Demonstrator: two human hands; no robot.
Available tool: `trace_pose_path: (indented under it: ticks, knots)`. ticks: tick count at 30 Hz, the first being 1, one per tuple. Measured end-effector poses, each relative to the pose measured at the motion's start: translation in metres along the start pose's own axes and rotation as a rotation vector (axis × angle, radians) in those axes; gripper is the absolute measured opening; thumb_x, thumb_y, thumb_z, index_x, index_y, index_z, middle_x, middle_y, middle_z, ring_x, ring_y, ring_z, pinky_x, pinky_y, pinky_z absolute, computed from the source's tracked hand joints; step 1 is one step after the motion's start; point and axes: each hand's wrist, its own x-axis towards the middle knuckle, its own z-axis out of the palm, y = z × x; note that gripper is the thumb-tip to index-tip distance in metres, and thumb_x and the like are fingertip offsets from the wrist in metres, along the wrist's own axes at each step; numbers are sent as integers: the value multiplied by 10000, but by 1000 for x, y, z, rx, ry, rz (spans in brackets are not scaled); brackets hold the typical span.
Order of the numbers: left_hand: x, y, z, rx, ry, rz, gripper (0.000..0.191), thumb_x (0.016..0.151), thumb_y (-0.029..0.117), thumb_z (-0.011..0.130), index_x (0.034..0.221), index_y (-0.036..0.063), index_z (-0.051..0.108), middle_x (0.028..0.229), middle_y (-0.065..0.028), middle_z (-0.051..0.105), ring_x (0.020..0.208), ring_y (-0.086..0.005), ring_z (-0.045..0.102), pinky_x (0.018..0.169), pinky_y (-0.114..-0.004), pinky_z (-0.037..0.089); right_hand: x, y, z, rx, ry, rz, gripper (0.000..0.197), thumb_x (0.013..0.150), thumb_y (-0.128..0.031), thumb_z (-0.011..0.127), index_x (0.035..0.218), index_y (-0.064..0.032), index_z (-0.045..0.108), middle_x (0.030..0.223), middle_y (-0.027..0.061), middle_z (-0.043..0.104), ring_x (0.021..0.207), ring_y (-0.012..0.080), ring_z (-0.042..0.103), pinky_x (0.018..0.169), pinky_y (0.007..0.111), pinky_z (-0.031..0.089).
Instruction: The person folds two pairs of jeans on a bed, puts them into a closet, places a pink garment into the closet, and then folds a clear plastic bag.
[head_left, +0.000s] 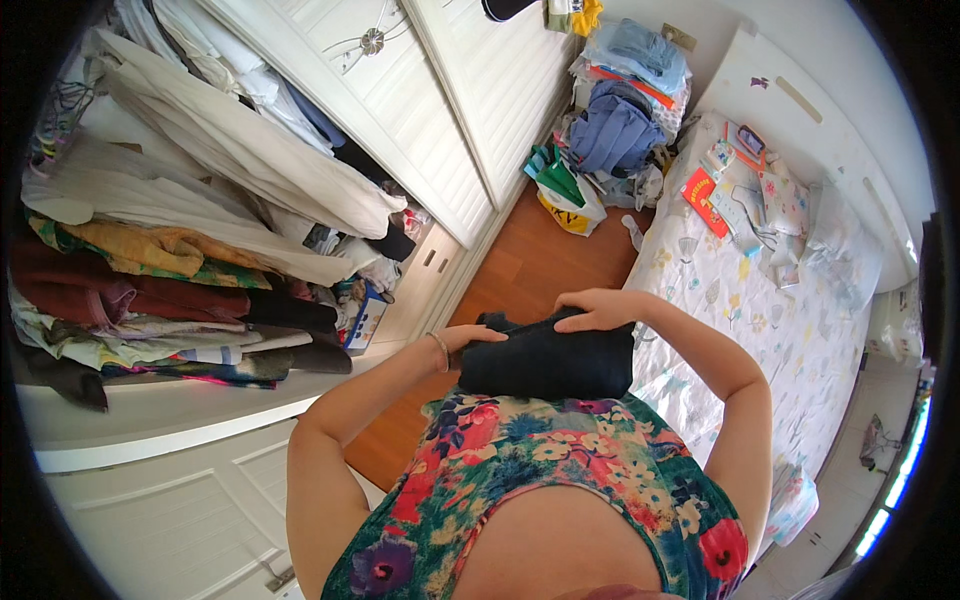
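Observation:
A folded dark garment (551, 367), nearly black, is held up against the front of my floral top (525, 442). My left hand (480, 341) grips its left side, with the thumb side on the upper edge and a bracelet at the wrist. On the right, my right hand (596, 309) holds the upper edge, its fingers lying over the cloth. Part of each hand is hidden behind or within the folds. Whether the garment is trousers or something else, I cannot tell.
To the left, an opened wardrobe (435, 289) holds hanging clothes (247, 142) and a stack of folded clothes (172, 300). A bed (697, 330) with notebooks (705, 201) stands at right. Bags (566, 191) and piled clothes (619, 131) occupy the far end of the wooden floor (517, 262).

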Motion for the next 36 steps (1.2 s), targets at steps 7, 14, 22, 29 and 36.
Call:
trace_pose_path:
  ticks: [7, 14, 22, 29, 36]
  knots:
    - [18, -6, -27, 385, 191, 249, 450, 674, 354, 688, 1007, 78, 565, 935, -81, 601, 817, -151, 590, 703, -244, 465, 13, 37, 41, 568, -204, 243, 473, 875, -417, 402, 1029, 1, 562, 1000, 85, 572, 928, 169, 530, 822, 247, 408]
    - [-34, 29, 24, 1235, 33, 1262, 697, 677, 388, 657, 1217, 37, 390, 1046, -139, 520, 958, -225, 512, 790, -309, 401, 17, 60, 52, 553, -267, -21, 344, 883, -227, 395, 1152, -29, 474, 1029, 83, 566, 935, 147, 533, 836, 250, 410]
    - [-21, 27, 63, 1730, 139, 945, 685, 567, 323, 690, 1140, 62, 420, 896, -148, 568, 828, -297, 566, 693, -388, 446, 42, 112, 73, 909, -226, 233, 280, 865, -128, 427, 1097, 4, 513, 1027, 60, 574, 906, 119, 552, 808, 258, 429]
    - [13, 63, 24, 1476, -28, 818, 647, 562, 392, 705, 1090, 74, 509, 917, -158, 603, 841, -285, 581, 746, -346, 454, 55, 128, 40, 1196, -157, 73, 400, 874, -303, 377, 1142, -24, 483, 1079, 73, 544, 976, 159, 524, 837, 292, 419]
    - [26, 91, -13, 860, -279, 344, 609, 629, 244, 722, 1135, -3, 490, 995, -115, 587, 856, -190, 580, 745, -288, 467, 2, 48, 27, 1177, 222, -310, 785, 781, -601, 424, 1294, -30, 260, 1280, 108, 349, 1157, 229, 376, 939, 312, 341]
